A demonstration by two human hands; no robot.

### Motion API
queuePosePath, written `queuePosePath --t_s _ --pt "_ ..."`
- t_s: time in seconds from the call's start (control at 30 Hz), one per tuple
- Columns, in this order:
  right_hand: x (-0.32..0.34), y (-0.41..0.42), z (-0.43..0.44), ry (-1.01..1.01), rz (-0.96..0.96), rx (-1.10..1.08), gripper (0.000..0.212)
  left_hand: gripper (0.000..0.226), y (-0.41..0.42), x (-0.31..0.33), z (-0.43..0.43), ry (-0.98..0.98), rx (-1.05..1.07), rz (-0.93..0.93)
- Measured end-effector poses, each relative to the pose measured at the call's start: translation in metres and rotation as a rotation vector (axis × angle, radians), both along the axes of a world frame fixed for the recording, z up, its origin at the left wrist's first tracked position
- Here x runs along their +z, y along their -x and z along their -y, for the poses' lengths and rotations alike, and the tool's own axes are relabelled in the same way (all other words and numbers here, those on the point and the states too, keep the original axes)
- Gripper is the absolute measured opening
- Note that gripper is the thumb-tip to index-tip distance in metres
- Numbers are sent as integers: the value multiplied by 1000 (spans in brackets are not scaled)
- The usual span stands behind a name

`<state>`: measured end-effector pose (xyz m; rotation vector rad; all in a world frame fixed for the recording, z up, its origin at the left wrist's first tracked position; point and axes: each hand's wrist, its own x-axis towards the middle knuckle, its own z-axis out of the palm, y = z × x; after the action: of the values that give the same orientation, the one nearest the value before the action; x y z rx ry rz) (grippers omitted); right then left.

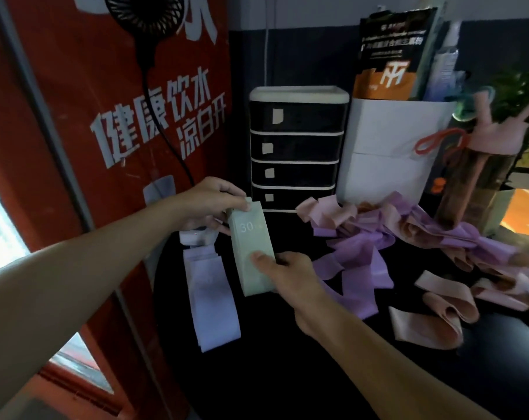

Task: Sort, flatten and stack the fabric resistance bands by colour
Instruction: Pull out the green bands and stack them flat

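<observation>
Green bands (pixel 251 237) were pinched at both ends by your left hand (pixel 208 204) and right hand (pixel 290 277); you needed edges squared.

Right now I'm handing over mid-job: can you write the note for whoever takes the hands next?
Left hand pinches the far end of the green stack; right hand grips its near end, thumb on top.
Done: pale lilac stack lies flattened beside it on the black table.
To do: loose purple bands and pink bands, tangled to the right, unsorted.
</observation>
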<state>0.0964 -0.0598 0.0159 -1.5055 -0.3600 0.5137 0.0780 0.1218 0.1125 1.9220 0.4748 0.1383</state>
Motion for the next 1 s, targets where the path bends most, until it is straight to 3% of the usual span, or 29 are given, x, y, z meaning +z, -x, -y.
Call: queuePosePath --t_s 0.2,0.33,0.43,0.53,0.6,0.7,0.77,0.9,1.0 --pt "-17 -2 -2 216 350 -25 35 36 -12 -20 -15 25 -57 -39" --pt "-31 1 20 179 564 35 53 40 -17 -30 -21 25 -90 -83" --pt "-37 1 24 199 700 55 52 45 -21 -37 -21 -45 -108 -122" --pt "-35 2 24 214 726 48 49 53 -23 -40 -23 -242 -128 -159" --pt "-35 0 23 216 752 50 49 60 -21 -38 -26 -554 -139 -154" --pt "-37 -1 22 215 748 50 49 51 -7 -31 -19 -885 -171 59" --pt "-37 -1 21 206 754 40 50 34 6 -30 -8 -884 -240 187" --pt "-38 -2 20 199 774 34 50 28 22 -39 7 -840 -443 -14" --pt "-36 -1 22 182 772 38 49 29 23 -40 10 -884 -452 -44"
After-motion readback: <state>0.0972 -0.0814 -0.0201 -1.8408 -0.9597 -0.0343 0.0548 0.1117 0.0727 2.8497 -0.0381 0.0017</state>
